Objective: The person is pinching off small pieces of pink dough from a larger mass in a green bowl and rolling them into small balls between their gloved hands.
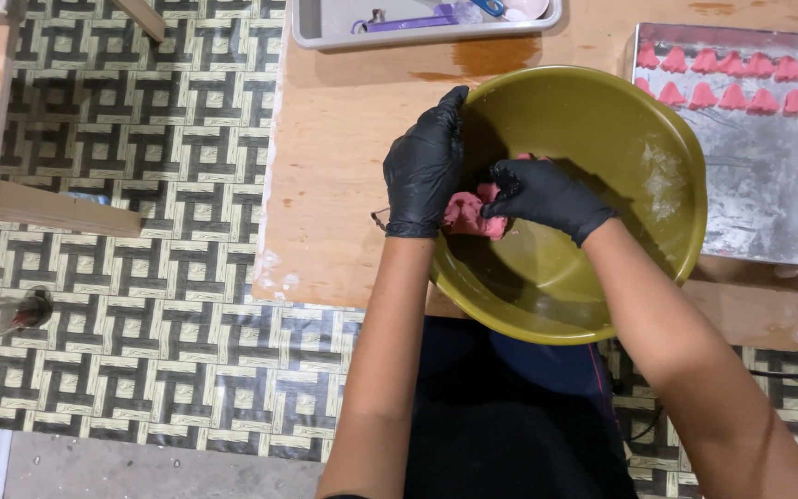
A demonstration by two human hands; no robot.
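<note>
views: one, head-worn | faces: straight down | range: close, arm's length above the surface (344, 139) | frame: bowl (602, 305) centre, tray (768, 203) far right, patterned floor (140, 277) left and near | shared: none

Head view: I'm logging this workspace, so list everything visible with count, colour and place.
Bowl: one, olive green, on the table in front of the person.
Dough lump: one, pink, over the bowl's left side, between both hands.
Baking tray: one, silver, floured, right of the bowl.
Shaped dough pieces: about a dozen, pink, two rows along the tray's top.
Grey tray: one, top edge, holding purple and blue tools.
Table: one, light wood.
Floor mat: black and cream woven pattern, left.
Left hand: black glove, gripping the dough.
Right hand: black glove, pinching the dough.
</note>
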